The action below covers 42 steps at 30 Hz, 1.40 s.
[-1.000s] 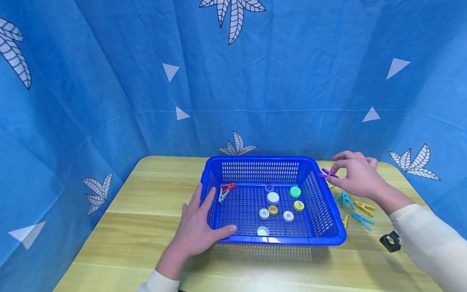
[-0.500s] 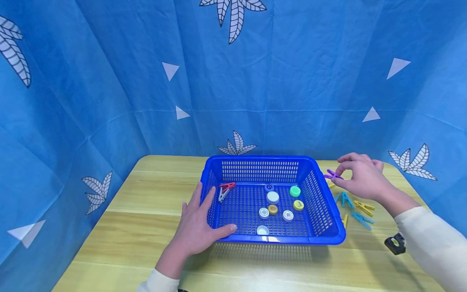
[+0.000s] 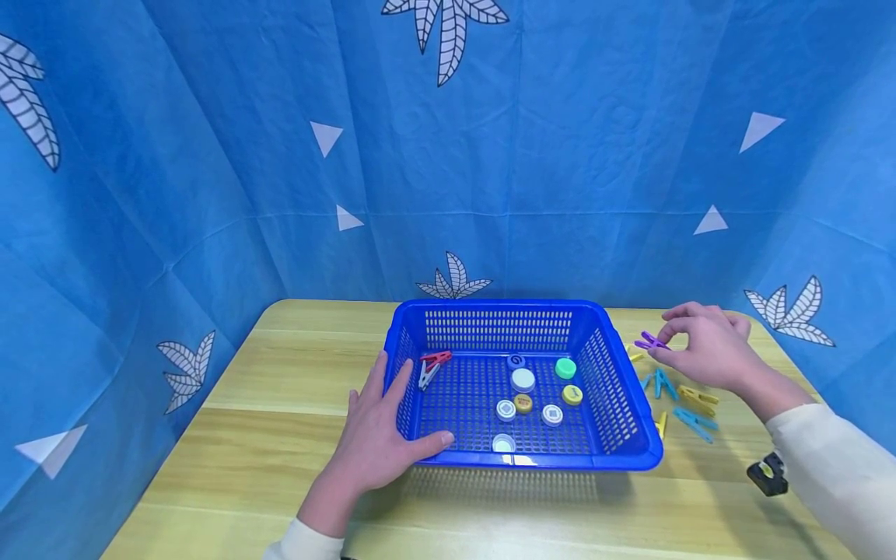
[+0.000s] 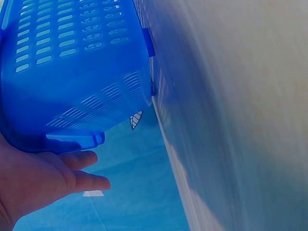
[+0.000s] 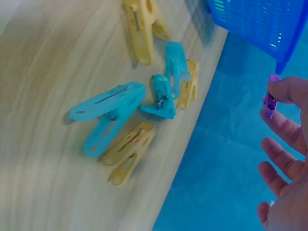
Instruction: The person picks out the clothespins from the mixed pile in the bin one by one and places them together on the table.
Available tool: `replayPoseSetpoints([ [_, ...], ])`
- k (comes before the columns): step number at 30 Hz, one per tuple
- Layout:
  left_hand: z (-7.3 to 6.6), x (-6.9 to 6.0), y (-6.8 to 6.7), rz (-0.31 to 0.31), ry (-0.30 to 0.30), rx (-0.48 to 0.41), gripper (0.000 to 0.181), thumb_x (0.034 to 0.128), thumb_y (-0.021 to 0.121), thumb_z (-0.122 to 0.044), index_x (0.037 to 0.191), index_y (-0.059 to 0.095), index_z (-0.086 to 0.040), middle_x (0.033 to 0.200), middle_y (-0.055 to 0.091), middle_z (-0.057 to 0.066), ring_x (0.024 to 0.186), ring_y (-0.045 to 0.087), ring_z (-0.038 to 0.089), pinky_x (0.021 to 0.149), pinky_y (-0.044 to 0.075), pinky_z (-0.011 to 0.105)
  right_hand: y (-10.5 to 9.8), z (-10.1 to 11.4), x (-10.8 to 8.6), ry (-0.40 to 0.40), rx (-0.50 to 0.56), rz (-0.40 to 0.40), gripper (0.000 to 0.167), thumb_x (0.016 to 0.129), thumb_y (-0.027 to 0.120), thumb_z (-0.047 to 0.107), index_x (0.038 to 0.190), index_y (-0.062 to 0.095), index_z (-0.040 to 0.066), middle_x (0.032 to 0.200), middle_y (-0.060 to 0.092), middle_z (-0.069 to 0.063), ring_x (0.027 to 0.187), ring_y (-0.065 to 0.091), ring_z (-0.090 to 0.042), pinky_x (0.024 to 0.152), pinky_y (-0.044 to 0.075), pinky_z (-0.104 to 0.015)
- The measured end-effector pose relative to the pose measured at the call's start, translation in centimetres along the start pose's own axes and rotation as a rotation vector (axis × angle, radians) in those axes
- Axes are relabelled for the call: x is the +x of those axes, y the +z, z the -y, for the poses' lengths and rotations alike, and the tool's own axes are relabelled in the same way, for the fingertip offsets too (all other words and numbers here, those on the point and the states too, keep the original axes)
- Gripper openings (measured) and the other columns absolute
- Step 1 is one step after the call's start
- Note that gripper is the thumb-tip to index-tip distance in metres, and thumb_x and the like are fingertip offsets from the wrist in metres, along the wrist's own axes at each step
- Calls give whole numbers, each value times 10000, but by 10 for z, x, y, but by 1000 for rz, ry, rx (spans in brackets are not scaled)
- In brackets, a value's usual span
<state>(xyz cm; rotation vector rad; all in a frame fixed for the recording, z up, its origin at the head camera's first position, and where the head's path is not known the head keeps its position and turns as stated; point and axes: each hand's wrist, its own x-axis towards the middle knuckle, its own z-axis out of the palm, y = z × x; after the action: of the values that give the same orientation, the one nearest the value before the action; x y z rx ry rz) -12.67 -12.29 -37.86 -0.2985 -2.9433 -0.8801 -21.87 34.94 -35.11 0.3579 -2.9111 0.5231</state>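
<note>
In the head view my right hand [image 3: 710, 350] pinches a purple clothespin [image 3: 649, 341] between thumb and index finger, in the air just right of the blue basket [image 3: 542, 461]. The right wrist view shows the same purple clothespin [image 5: 270, 105] at the fingertips, the other fingers loosely bent. My left hand [image 3: 376, 435] rests spread at the basket's front left corner, thumb over the front rim. Inside the basket, a red clothespin [image 3: 437, 357] and a white clothespin [image 3: 428, 376] lie at the left. Several bottle caps, including a green cap [image 3: 565, 368], are scattered towards the right.
Right of the basket, several clothespins lie loose on the wooden table [image 3: 259, 435], among them a blue clothespin [image 5: 108, 115] and a yellow clothespin [image 5: 129, 153]. A blue curtain [image 3: 518, 155] with leaf prints hangs behind the table. The basket's slotted right wall stands between caps and loose clothespins.
My right hand, with the purple clothespin in its pinch, has moved right, away from the basket's right rim. The left hand and the basket have stayed in place.
</note>
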Motion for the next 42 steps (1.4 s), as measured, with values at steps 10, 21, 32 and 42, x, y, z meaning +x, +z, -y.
replayPoseSetpoints([
  [10,2,-1,0,-2,-14,-11,1216,682,628,-863,1601,247,-164,1665,-10,118,1499,52,355,1129,35,648,8,-14,-2,47,-1,30,164,844,802,304,791,716,176,1291,531,-260,1211,351,-561,876,103,-757],
  [21,2,-1,-2,3,-26,4,1221,681,602,-881,1603,240,-168,1666,-16,108,1493,84,386,1126,44,653,16,-28,-5,84,-4,39,179,854,781,317,794,712,164,1286,524,-273,1165,364,-579,887,91,-765],
  [32,2,-1,1,4,-10,-12,1188,696,654,-833,1599,259,-169,1663,-1,126,1483,107,409,1127,44,652,24,-44,-13,148,-3,83,232,858,768,364,807,713,144,1290,491,-306,1155,342,-589,871,90,-783],
  [42,0,0,0,10,-10,-5,1202,690,625,-859,1602,247,-174,1665,-13,118,1485,96,404,1129,39,646,29,-53,-15,173,-8,86,239,854,775,360,809,722,131,1285,489,-316,1157,345,-590,873,88,-790],
])
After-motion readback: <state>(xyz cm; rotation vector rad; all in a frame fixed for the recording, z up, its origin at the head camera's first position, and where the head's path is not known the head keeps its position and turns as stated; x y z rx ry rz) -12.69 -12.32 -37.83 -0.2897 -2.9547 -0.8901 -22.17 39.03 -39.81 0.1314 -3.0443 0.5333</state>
